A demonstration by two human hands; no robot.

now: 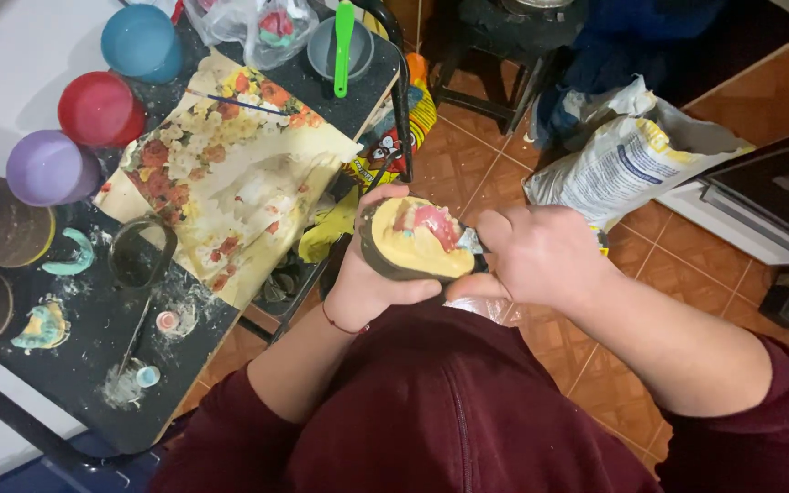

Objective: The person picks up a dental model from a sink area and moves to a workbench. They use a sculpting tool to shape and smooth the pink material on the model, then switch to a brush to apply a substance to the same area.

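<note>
1. Two hands: my left hand [372, 278] cups a dark bowl of yellow paste [417, 239] over my lap; my right hand [541, 256] is clenched at its rim, tool unclear.
2. Three balls, blue [142, 41], red [99, 110] and purple [47, 168], on the worktop [84, 393] beside floral paper [230, 173].
3. One white sack [627, 160] on the floor.

Black paint-spattered table [75, 365] with floral paper [230, 173], three coloured bowls [98, 110], grey bowl [326, 50].

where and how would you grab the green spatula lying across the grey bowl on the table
Grip the green spatula by its long handle, the lower end that sticks out past the rim of the grey bowl, coming down from above. It lies flat across the bowl, so that free end likely has room for fingers on both narrow sides. The clear plastic bag crowds the left, so the right looks easier.
</note>
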